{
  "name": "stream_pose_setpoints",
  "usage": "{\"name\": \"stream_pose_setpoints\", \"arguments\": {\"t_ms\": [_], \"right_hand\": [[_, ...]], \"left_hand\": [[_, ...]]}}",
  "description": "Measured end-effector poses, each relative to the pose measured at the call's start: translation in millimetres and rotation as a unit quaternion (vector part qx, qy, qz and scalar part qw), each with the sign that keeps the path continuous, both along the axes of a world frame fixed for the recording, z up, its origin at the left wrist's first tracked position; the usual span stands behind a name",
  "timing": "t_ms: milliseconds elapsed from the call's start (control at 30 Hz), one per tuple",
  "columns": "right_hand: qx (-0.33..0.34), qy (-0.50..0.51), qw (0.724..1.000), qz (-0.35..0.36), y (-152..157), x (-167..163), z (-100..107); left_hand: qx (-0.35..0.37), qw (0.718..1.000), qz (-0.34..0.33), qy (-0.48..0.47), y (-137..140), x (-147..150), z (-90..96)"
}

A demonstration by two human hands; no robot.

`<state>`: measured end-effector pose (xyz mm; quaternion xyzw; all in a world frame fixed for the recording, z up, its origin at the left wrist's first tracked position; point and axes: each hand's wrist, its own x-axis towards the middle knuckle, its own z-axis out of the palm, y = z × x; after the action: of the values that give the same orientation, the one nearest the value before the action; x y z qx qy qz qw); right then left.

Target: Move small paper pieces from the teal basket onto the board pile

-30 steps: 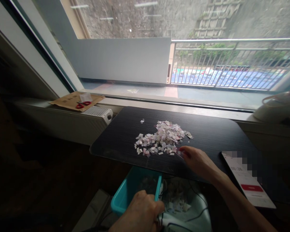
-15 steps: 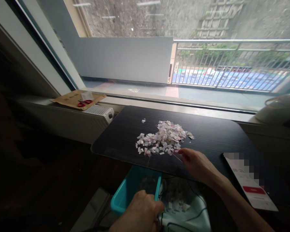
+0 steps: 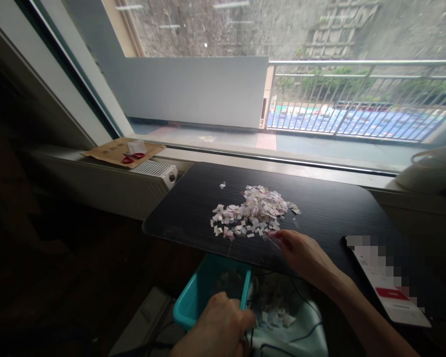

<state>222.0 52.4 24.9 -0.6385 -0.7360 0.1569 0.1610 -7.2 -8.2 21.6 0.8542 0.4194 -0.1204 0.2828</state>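
A right hand [image 3: 301, 252] pinches a thin translucent sheet [image 3: 273, 239] in its fingers above the near edge of a black bench [image 3: 182, 203], beside a heap of paper scraps [image 3: 263, 206] spread mid-bench toward that edge. Below, the left hand [image 3: 223, 322] clenches a turquoise bin's [image 3: 186, 305] rim; a phone [image 3: 392, 293] lies toward the bench's near right corner.

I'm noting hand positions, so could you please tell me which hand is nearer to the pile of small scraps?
Right: the right hand is beside the near-right edge of the pile; the left hand is farther off, lower than the table, at the teal bin.
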Motion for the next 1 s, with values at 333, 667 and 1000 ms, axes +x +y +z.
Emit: {"name": "stream_pose_setpoints", "arguments": {"t_ms": [333, 667, 1000], "right_hand": [[-0.001, -0.052, 0.997, -0.057, -3, 27, -5], [0.011, -0.055, 0.998, -0.037, -2, 29, -9], [0.001, -0.039, 0.999, 0.001, -6, 21, -4]], "left_hand": [[0.014, 1.0, -0.021, -0.006, 2, 7, -2.3], [0.037, 0.998, -0.046, 0.002, 1, 9, -5.4], [0.042, 0.998, -0.052, 0.008, 1, 9, -8.3]]}}
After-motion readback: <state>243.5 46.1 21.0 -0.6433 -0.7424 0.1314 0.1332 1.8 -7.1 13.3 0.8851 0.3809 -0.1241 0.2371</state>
